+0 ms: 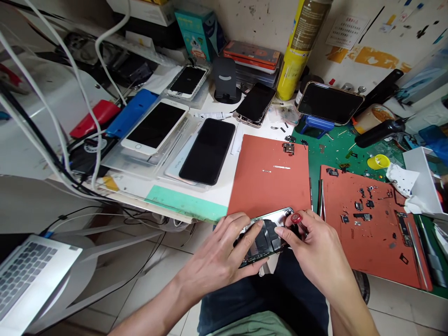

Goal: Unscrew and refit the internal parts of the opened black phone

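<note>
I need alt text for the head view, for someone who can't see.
A left hand grips an opened phone while the right hand holds a red-topped tool near its corner. Small parts lie scattered on a reddish mat to the right.

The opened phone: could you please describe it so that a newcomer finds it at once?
Start at the left reddish mat. At its near edge, the left hand holds the opened phone, and the right hand a red-topped screwdriver. Unlike the dark-screened phones farther back, this one shows its inner parts.
</note>
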Demonstrator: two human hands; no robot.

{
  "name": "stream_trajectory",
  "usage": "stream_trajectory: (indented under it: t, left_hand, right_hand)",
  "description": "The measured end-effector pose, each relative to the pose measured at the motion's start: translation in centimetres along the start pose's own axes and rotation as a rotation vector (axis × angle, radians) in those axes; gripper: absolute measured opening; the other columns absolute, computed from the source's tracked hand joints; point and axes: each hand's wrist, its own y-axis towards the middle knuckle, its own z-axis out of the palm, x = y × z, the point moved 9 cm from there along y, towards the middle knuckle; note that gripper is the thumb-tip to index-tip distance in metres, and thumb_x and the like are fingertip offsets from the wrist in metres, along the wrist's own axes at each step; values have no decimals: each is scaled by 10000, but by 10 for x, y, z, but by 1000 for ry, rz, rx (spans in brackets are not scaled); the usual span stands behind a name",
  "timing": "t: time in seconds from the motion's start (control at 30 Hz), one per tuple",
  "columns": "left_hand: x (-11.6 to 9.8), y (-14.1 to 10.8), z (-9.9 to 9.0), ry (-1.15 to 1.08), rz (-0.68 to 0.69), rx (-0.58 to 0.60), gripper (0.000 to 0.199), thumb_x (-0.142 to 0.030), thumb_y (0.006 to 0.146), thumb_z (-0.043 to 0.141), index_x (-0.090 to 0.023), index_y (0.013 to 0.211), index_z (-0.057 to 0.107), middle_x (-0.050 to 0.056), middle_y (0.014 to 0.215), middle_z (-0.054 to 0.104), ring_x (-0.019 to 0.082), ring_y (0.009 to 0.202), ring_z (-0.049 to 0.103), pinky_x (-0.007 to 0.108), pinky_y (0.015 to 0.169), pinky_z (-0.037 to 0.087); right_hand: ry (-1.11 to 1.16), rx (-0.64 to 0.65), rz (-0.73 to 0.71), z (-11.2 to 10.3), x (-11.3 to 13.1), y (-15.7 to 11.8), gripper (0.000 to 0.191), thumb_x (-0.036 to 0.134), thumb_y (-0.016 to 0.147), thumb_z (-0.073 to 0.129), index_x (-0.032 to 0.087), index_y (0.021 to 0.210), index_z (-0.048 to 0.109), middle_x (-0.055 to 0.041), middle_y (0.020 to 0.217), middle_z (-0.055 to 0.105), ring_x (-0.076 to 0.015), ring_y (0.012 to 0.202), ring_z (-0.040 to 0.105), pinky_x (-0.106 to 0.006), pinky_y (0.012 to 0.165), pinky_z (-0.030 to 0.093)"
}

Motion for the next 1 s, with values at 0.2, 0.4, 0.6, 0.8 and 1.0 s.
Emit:
stream_trajectory:
  t: [0.2,0.4,0.6,0.8,1.0]
  left_hand:
    - [1,0,-1,-25,-19,-1,493,-398,1062,722,-34,1384,642,182,1178,651,320,1138,671,460,946,637]
    - [1,-2,-1,-24,-34,-5,520,-401,1044,749,-21,1384,648,196,1187,656,333,1162,667,472,967,645]
    - [2,-4,1,-42,-41,-6,539,-410,1040,756,-3,1378,647,204,1209,649,339,1174,651,488,974,647]
    - [2,-4,1,-57,-48,3,548,-415,1044,750,1,1385,641,203,1218,639,342,1179,647,492,975,645]
    - [2,-3,1,-58,-48,-2,518,-404,1052,738,-14,1379,640,192,1209,636,337,1175,643,480,983,635]
  right_hand:
    - [-4,3,16,0,0,0,208,478,918,670,280,862,696,-47,949,715,-242,804,647,-339,683,459]
    - [3,-12,-21,-1,1,0,239,495,926,686,277,827,690,-53,922,715,-224,737,637,-319,638,458]
    - [-2,-11,-14,-1,-1,0,243,503,931,686,283,829,695,-46,938,716,-216,724,636,-317,634,458]
    - [3,-8,-11,-1,-1,-1,237,506,936,686,289,842,703,-35,953,717,-209,722,631,-321,651,458]
    - [-9,-8,9,-1,-1,-2,239,508,926,681,283,848,695,-40,961,717,-217,750,641,-329,667,452]
